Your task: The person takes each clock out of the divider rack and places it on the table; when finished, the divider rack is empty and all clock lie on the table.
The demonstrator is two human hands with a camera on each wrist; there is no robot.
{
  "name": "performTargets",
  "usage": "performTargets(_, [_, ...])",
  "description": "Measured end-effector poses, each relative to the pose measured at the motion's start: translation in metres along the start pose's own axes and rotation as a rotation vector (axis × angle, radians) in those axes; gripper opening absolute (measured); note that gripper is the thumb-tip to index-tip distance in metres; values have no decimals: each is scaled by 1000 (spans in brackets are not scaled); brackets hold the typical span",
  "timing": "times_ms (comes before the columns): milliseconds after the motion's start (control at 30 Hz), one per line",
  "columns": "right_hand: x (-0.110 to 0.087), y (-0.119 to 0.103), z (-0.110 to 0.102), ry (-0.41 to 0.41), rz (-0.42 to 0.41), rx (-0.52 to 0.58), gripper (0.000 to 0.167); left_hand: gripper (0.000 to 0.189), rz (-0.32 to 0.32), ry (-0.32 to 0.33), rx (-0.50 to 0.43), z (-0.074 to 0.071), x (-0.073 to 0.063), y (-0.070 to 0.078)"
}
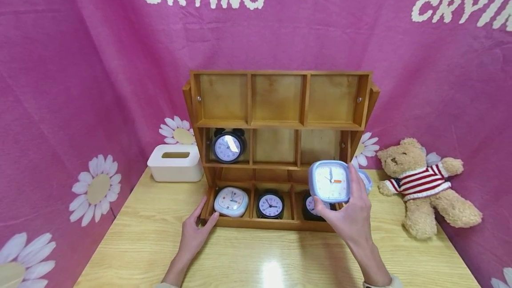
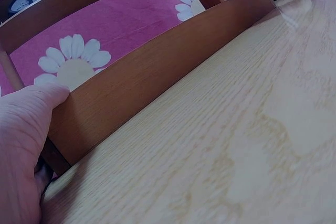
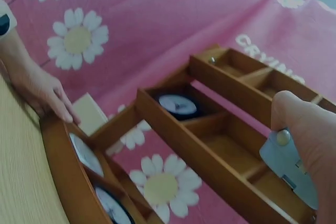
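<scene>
My right hand [image 1: 354,214] holds a light blue square alarm clock [image 1: 331,181] between thumb and fingers, before the right side of a three-tier wooden shelf [image 1: 280,124]. In the right wrist view the clock's back [image 3: 286,169] shows. My left hand [image 1: 194,232] grips the shelf's lower left corner, thumb on the front board [image 2: 131,87]. Across the bottom tier sit a pale blue-and-white clock [image 1: 231,202], a round black clock [image 1: 270,205] and another dark clock [image 1: 310,208], partly hidden by my right hand. A black twin-bell alarm clock [image 1: 227,146] stands in the middle tier's left compartment.
Behind my right hand another light blue rounded object [image 1: 366,179] is partly hidden. To the shelf's left stands a white tissue box [image 1: 176,163]. A teddy bear [image 1: 420,186] in a striped sweater leans at the right against a pink flowered cloth [image 1: 280,26].
</scene>
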State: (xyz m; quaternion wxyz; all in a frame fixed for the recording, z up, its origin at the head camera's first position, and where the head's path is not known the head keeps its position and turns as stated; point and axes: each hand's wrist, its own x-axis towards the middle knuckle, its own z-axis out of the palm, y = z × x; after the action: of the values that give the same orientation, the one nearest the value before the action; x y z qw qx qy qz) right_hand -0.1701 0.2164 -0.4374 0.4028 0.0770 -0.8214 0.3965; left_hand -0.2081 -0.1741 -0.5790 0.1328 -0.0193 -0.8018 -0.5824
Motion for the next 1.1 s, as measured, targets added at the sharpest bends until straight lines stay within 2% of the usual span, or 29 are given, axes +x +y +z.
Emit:
performTargets(200, [-8,23,-22,47,38,26,111,72,-12,-6,2,0,0,0])
performTargets(400, [-16,46,-40,91,108,2,110,72,-27,-14,18,-1,1,-1])
performTargets(567, [-22,67,-50,93,170,-33,110,72,-19,-15,15,-1,0,-1])
performTargets(700, [-26,85,-54,55,241,-71,110,71,-17,-9,33,-1,-1,0])
performTargets(900, [-36,118,-52,-94,395,-128,112,71,-22,4,41,-1,0,0])
performTargets(1000, [-43,135,-49,-140,426,-141,111,71,-21,6,38,0,1,0])
performTargets(1100, [-50,149,-47,-145,438,-145,106,71,-17,7,37,1,1,0])
